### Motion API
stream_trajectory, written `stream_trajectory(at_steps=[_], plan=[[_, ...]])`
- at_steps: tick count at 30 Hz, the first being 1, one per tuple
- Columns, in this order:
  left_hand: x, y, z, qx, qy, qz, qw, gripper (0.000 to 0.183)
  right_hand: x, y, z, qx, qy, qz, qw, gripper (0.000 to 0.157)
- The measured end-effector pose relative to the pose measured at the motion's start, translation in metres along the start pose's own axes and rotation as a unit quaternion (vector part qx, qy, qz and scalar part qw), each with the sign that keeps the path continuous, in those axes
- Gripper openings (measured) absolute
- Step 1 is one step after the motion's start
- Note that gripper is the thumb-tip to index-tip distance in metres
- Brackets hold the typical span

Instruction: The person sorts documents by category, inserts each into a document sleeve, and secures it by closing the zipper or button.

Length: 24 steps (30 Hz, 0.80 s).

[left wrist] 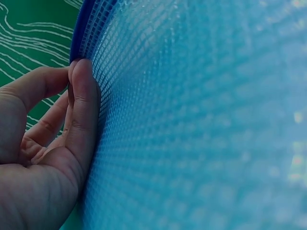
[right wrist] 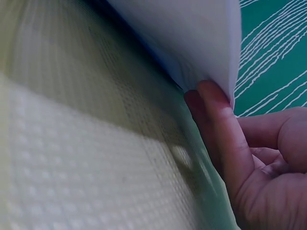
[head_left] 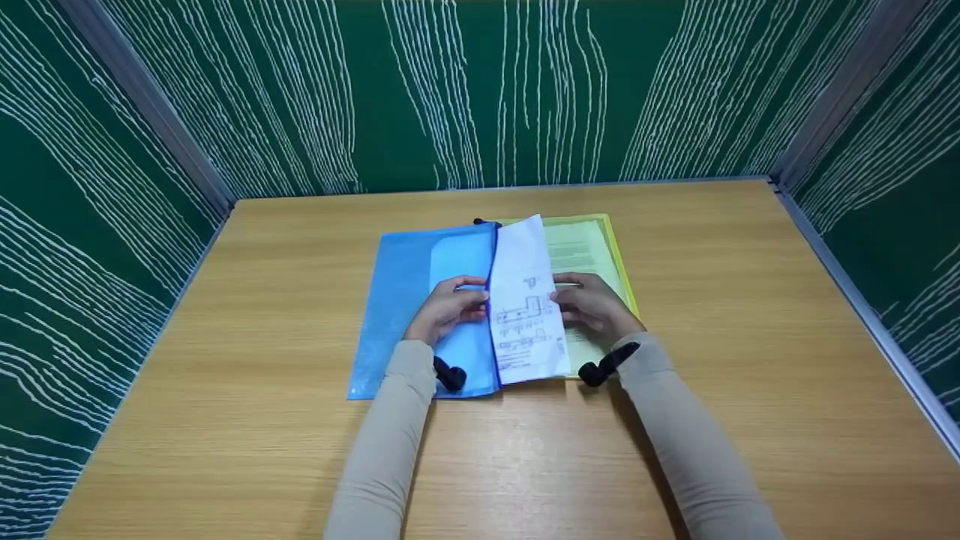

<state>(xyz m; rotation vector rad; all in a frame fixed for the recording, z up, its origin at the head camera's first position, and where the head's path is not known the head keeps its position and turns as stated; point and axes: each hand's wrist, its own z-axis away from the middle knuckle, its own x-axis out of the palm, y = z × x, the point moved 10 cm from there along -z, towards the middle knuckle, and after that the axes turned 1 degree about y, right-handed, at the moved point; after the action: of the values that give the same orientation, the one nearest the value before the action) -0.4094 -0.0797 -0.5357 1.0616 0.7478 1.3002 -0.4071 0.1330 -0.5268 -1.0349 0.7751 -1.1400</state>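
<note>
Over a wooden table, the left hand pinches 1 blue folder, the right hand 1 paper.

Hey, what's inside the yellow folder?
A printed sheet shows through the yellow folder; the white paper and right hand cover parts, so anything behind them can't be seen.

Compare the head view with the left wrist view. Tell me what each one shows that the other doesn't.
Only the head view shows the right grip, the paper, the yellow folder and the table. Only the left wrist view shows the fine mesh of the blue folder. Both show that folder, the left grip pinching its edge, and the green wall.
</note>
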Motion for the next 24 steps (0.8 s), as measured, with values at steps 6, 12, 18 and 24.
stream_trajectory(at_steps=[6,12,18,24], plan=[[0.004,0.003,0.001,-0.001,-0.001,-0.003,1.0000,0.038,0.008,0.000,0.000,-0.003,-0.002,-0.002,1.000,0.048],[0.009,0.004,0.003,0.001,-0.009,-0.004,1.0000,0.039,0.016,0.002,-0.001,0.005,-0.006,-0.007,1.000,0.048],[0.010,0.004,0.003,0.001,-0.011,-0.001,0.9999,0.038,0.022,0.002,-0.001,0.010,-0.013,-0.014,1.000,0.046],[0.013,0.005,0.002,0.010,-0.016,0.011,0.9998,0.037,0.027,0.002,-0.002,0.010,-0.019,-0.030,0.999,0.046]])
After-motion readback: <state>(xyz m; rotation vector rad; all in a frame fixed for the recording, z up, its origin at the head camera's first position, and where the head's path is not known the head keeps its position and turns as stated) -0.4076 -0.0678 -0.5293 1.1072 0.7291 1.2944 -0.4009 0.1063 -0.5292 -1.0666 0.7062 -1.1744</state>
